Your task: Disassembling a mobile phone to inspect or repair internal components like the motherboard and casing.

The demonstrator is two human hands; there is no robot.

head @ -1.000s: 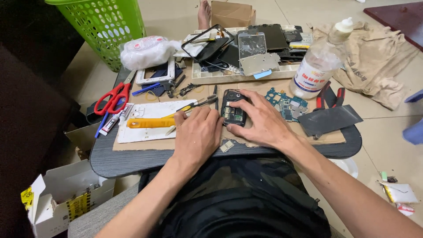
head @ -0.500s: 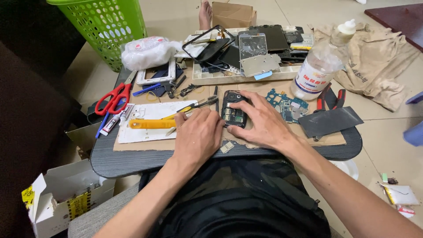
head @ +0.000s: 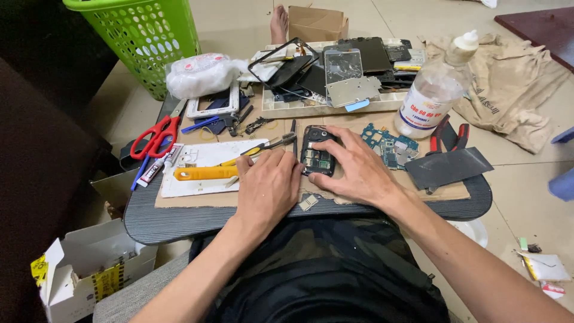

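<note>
Opened phone (head: 317,157) betw. both hands: left (head: 269,186), right (head: 354,170) touching.

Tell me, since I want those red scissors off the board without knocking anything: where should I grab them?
Take the red scissors by the handle loops, coming from the left edge of the board. The loops lie flat and open at the near-left end; the blades point away toward the white frame, and glue tubes crowd the right side.

Green basket (head: 140,36), red scissors (head: 156,134), clear bottle (head: 431,93), blue circuit board (head: 388,145), cardboard box (head: 317,23) around the board
</note>
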